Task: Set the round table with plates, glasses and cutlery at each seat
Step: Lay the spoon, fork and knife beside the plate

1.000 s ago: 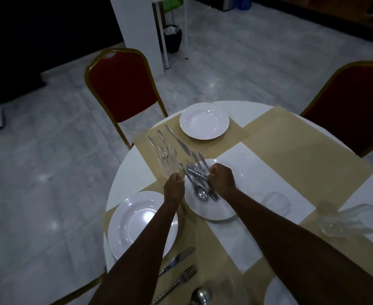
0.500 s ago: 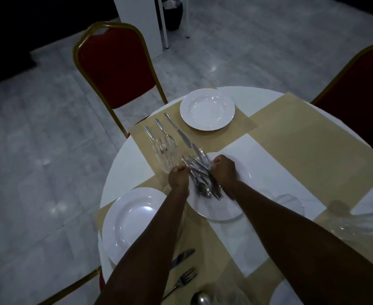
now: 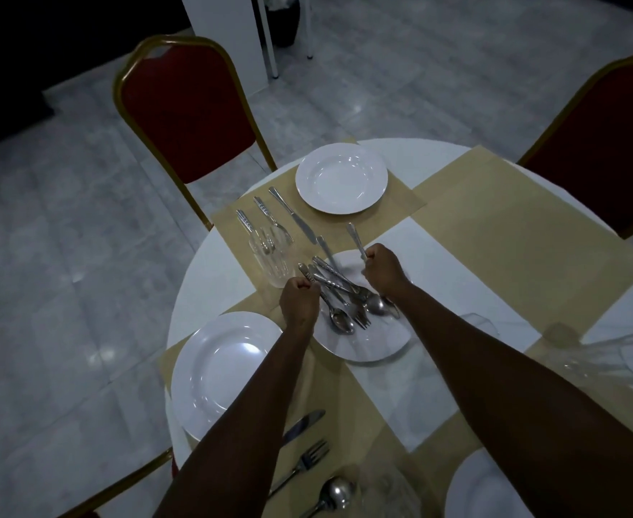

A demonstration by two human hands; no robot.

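No text, label, brand, number or sign can be read anywhere in the head view.

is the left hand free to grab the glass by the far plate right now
Probably not yet: the left hand sits right beside the glass with nothing between them, but its fingers already grip a cutlery handle.
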